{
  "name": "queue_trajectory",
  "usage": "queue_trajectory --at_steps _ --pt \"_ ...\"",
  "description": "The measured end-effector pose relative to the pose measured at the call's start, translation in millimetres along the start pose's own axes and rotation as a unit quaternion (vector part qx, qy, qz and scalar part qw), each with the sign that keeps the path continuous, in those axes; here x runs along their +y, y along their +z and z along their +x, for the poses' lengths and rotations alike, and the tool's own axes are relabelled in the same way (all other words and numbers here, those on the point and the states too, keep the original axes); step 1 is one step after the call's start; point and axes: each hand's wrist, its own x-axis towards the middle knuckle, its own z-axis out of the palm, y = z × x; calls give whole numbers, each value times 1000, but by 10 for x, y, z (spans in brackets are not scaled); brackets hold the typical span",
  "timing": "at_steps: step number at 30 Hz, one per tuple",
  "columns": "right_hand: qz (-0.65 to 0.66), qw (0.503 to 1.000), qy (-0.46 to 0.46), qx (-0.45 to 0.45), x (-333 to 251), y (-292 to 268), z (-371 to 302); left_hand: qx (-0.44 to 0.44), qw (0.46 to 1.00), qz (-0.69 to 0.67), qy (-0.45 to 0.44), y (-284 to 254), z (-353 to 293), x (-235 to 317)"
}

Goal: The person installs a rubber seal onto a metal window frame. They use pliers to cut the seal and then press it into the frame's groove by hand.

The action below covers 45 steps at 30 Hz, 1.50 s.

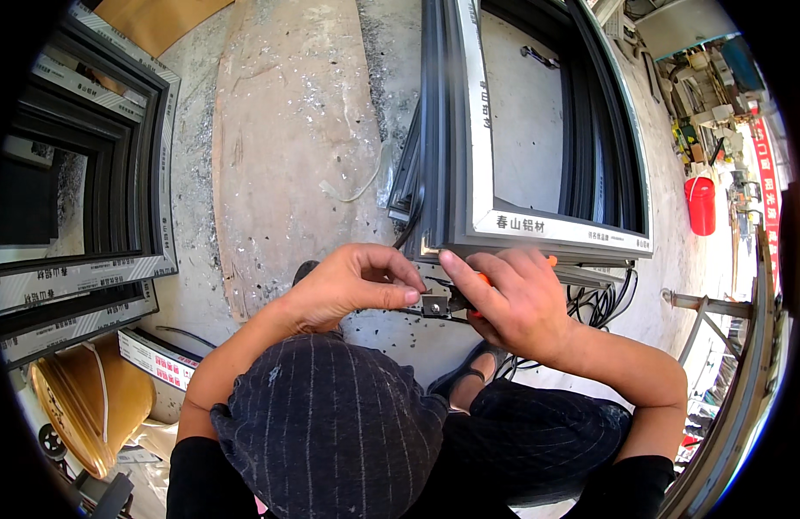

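My left hand (361, 281) pinches the end of a thin black strip (408, 310) between thumb and fingers, over my raised knee. Just right of it, my right hand (528, 303) is wrapped around orange-handled cutters (435, 305). Their dark head has a squarish metal plate with a screw and points toward my left fingers. The strip seems to meet the cutter head, but whether it lies between the jaws I cannot tell. Directly beyond both hands stands a stack of dark window frames (525, 227) with white protective film; my right fingertips come close to its near corner.
More filmed frames (164, 177) lean at the left, above a yellow spool (97, 402). Brown cardboard (292, 130) covers the floor ahead. Black cable (620, 303) lies coiled under the right stack. A red bucket (701, 206) and a metal rail (733, 398) are on the right.
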Motion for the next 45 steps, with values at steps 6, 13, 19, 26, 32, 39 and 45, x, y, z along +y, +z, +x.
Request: queue_trajectory --at_steps 6,13,19,26,32,39,45 --pt "85 995 19 -54 -16 -34 18 23 998 45 45 8 6 -14" --pt "184 977 53 -95 -59 55 -22 30 997 60 30 -3 -6 -16" --pt "198 963 136 -121 -131 223 -84 31 997 70 -7 27 19 -20" --pt "457 853 200 -155 3 330 -129 89 988 59 109 78 -2 10" --pt "579 721 318 -211 -8 98 72 43 951 253 174 131 21 195" --pt "514 804 254 -156 -32 230 -7 35 934 293 203 119 65 152" --pt "442 860 224 -119 -52 249 20 48 935 290 200 123 84 126"
